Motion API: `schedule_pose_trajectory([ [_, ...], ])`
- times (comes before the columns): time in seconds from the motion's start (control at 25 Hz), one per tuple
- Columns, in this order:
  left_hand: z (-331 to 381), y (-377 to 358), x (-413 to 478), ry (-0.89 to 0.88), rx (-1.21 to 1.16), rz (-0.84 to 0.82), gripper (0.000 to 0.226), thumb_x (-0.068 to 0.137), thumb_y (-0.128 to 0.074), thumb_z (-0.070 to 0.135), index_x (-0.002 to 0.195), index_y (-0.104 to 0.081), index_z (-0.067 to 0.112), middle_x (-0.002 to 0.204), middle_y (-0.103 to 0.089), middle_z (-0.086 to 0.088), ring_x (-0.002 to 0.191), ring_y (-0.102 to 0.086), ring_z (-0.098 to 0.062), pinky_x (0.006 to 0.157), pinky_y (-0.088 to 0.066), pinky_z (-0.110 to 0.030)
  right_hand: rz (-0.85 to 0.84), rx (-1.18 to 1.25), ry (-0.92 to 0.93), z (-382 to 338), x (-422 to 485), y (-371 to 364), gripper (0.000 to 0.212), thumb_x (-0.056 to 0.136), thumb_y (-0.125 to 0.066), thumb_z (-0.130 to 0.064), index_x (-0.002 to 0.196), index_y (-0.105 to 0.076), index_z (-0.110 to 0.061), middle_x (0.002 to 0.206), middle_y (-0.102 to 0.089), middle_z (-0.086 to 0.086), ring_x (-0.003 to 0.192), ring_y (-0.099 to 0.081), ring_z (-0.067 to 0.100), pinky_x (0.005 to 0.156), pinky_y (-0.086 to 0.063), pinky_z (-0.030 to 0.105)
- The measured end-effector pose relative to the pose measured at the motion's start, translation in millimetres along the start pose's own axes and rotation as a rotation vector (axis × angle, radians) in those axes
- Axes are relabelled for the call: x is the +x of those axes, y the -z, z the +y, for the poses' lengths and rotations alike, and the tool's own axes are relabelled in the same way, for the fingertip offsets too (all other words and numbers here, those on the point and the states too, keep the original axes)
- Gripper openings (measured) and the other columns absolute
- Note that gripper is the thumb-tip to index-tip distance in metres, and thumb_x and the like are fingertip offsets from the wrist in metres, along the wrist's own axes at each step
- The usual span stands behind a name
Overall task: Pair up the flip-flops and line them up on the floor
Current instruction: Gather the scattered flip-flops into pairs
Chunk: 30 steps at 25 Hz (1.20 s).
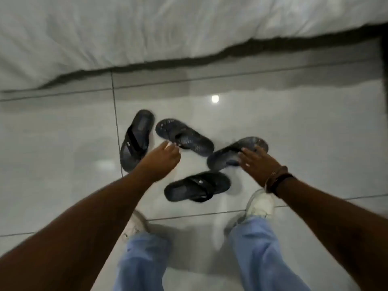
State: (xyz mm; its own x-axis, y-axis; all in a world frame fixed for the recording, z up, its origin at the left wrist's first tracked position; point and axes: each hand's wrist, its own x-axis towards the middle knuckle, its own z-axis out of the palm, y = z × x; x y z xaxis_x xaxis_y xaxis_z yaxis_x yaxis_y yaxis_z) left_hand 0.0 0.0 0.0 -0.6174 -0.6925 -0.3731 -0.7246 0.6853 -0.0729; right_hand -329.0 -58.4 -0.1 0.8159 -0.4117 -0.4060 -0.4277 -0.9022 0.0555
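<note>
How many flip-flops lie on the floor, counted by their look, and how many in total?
Dark flip-flops with a plain black strap: 2
Dark speckled flip-flops: 2
Total: 4

Glossy, smooth tile is seen on the floor [294, 127]. The dark flip-flops [184, 136] look rubbery and matt, textured under the right hand [258, 162]. White cloth bedding [147, 28] looks rumpled.
</note>
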Motion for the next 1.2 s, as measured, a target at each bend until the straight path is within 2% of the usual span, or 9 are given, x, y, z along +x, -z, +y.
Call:
schedule_pose_trajectory([
  [0.12, -8.3, -72.7, 58.3, -0.067, 0.044, -0.134, 0.039, 0.093, -0.035, 0.003, 0.123, -0.06, 0.002, 0.125, -0.06, -0.016, 0.123, -0.052, -0.033, 0.113, -0.032, -0.049, -0.072, -0.085, 0.045, 14.5, 20.0, -84.5, 0.018, 0.055, -0.088, -0.004, 0.068, -0.078, -0.013, 0.079, -0.077, 0.008, 0.086, -0.074, 0.03, 0.078, -0.059, 0.049],
  [0.36, -13.3, -117.8, 116.6, -0.116, 0.245, -0.159, 0.014, 0.075, -0.067, 0.011, 0.086, -0.075, 0.015, 0.087, -0.071, -0.005, 0.091, -0.067, -0.028, 0.1, -0.044, -0.041, -0.147, -0.128, 0.121, 25.2, 41.9, -152.3, 0.016, 0.071, -0.073, -0.006, 0.066, -0.072, -0.02, 0.067, -0.069, -0.001, 0.065, -0.065, 0.023, 0.085, -0.052, 0.039],
  [0.52, 2.2, -88.6, 148.3, 0.311, -0.169, -0.249, 0.013, 0.079, -0.063, 0.006, 0.085, -0.074, 0.008, 0.078, -0.071, -0.008, 0.082, -0.065, -0.031, 0.098, -0.036, -0.038, -0.277, 0.2, -0.257, 45.9, 42.1, -143.2, 0.026, 0.082, -0.054, -0.003, 0.098, -0.071, -0.014, 0.096, -0.071, 0.005, 0.094, -0.065, 0.03, 0.1, -0.037, 0.044],
  [0.64, 20.6, -59.6, 201.8, 0.728, -0.678, -0.187, 0.016, 0.087, -0.061, 0.019, 0.09, -0.07, 0.007, 0.09, -0.071, -0.015, 0.091, -0.063, -0.035, 0.083, -0.044, -0.038, -0.235, 0.44, -0.698, 68.5, 49.9, -136.9, 0.018, 0.088, -0.054, -0.012, 0.098, -0.069, -0.014, 0.099, -0.071, 0.01, 0.095, -0.065, 0.031, 0.091, -0.045, 0.04],
  [0.72, 35.6, -46.4, 238.8, 0.897, -0.926, -0.167, 0.023, 0.089, -0.061, 0.027, 0.097, -0.069, 0.006, 0.098, -0.07, -0.016, 0.094, -0.065, -0.035, 0.08, -0.051, -0.038, -0.248, 0.579, -0.89, 85.1, 63.3, -137.0, 0.016, 0.093, -0.052, -0.019, 0.099, -0.066, -0.015, 0.103, -0.07, 0.014, 0.099, -0.063, 0.032, 0.087, -0.047, 0.039],
  [0.84, 60.4, -34.2, 289.7, 0.996, -1.105, -0.107, 0.029, 0.09, -0.064, 0.027, 0.11, -0.066, 0.006, 0.11, -0.07, -0.014, 0.102, -0.065, -0.033, 0.088, -0.054, -0.039, -0.278, 0.627, -0.946, 96.1, 76.6, -147.6, 0.018, 0.094, -0.051, -0.022, 0.102, -0.066, -0.016, 0.107, -0.069, 0.014, 0.103, -0.062, 0.032, 0.088, -0.047, 0.04],
  [0.96, 83.7, -30.7, 312.9, 0.956, -1.113, -0.105, 0.023, 0.092, -0.063, 0.024, 0.107, -0.065, 0.007, 0.107, -0.071, -0.011, 0.099, -0.067, -0.028, 0.086, -0.055, -0.036, -0.209, 0.617, -0.944, 88.5, 73.6, -155.6, 0.02, 0.093, -0.051, -0.019, 0.103, -0.068, -0.013, 0.11, -0.068, 0.015, 0.105, -0.058, 0.037, 0.091, -0.041, 0.04],
  [1.04, 85.6, -30.9, 304.4, 0.91, -1.228, 0.001, 0.017, 0.093, -0.059, 0.015, 0.101, -0.068, 0.004, 0.103, -0.072, -0.012, 0.098, -0.068, -0.028, 0.086, -0.054, -0.035, -0.087, 0.55, -0.928, 73.8, 66.2, -143.4, 0.018, 0.091, -0.055, -0.015, 0.101, -0.069, -0.009, 0.107, -0.068, 0.016, 0.101, -0.057, 0.038, 0.095, -0.037, 0.044],
  [1.2, 58.8, -24.0, 229.0, 0.916, -1.523, 0.503, 0.021, 0.092, -0.057, 0.003, 0.107, -0.07, -0.001, 0.108, -0.072, -0.017, 0.095, -0.068, -0.025, 0.081, -0.052, -0.018, 0.131, 0.397, -0.704, 14.7, 50.1, -105.1, 0.022, 0.081, -0.065, -0.013, 0.103, -0.068, -0.01, 0.115, -0.062, 0.014, 0.104, -0.057, 0.036, 0.092, -0.04, 0.048],
])
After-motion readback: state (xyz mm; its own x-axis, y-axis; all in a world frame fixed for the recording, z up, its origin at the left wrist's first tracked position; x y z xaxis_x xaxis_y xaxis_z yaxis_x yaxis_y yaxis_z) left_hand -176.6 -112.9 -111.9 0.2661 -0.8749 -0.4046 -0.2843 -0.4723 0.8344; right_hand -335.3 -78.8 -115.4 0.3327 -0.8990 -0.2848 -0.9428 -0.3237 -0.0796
